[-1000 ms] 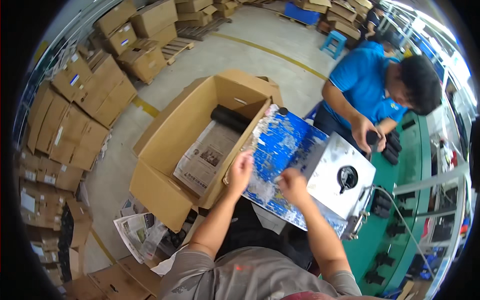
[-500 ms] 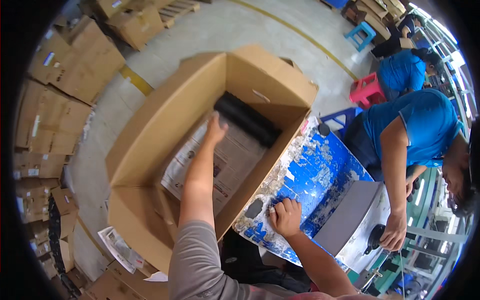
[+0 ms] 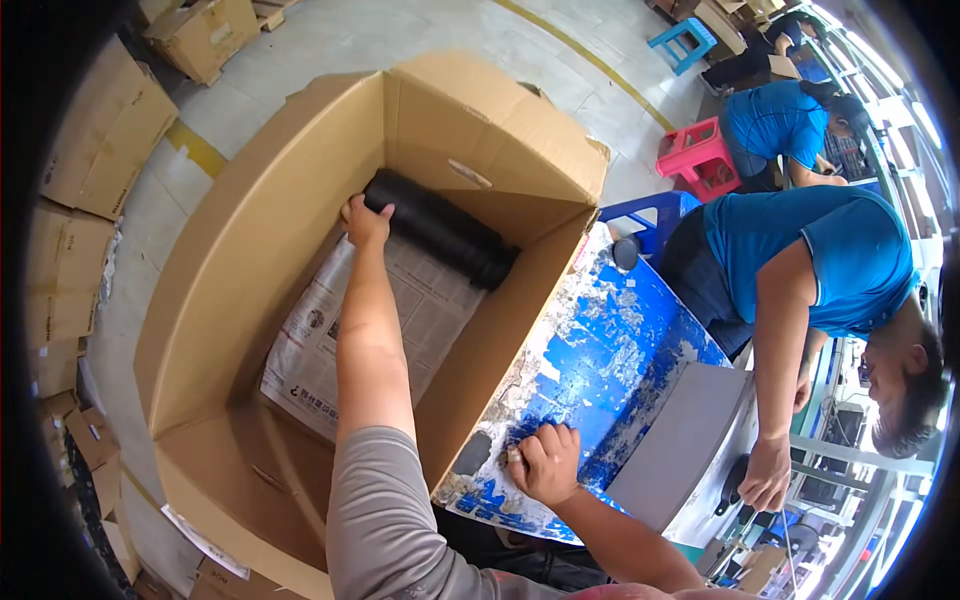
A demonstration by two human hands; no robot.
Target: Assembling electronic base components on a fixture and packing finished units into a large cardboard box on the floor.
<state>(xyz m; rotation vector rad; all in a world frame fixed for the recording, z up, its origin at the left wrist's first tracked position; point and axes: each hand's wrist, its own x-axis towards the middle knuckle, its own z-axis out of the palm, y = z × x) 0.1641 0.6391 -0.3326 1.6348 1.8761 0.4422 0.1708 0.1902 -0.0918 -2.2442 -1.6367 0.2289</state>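
Inside a large open cardboard box (image 3: 250, 250), a black ribbed cylinder (image 3: 440, 225), perhaps a stack of round parts, lies along the far wall on printed newspaper sheets (image 3: 310, 350). My left hand (image 3: 366, 218) reaches down into the box and touches the cylinder's left end, thumb and fingers apart; part of the fingers is hidden against that end. My right hand (image 3: 548, 465) rests with curled fingers on the worn blue-and-white surface (image 3: 600, 330) of a tray-like stand beside the box. Nothing shows in it.
A small black round piece (image 3: 625, 253) sits on the blue stand's far corner. Close on the right, a co-worker in a blue shirt (image 3: 810, 260) holds a black part beside a grey panel (image 3: 680, 435). Cardboard cartons (image 3: 70, 260) line the left; pink (image 3: 697, 158) and blue stools stand beyond.
My left hand has moved from above the newspaper to the cylinder's left end. The view has shifted, so box and stand appear further left. My right hand stays curled on the stand.
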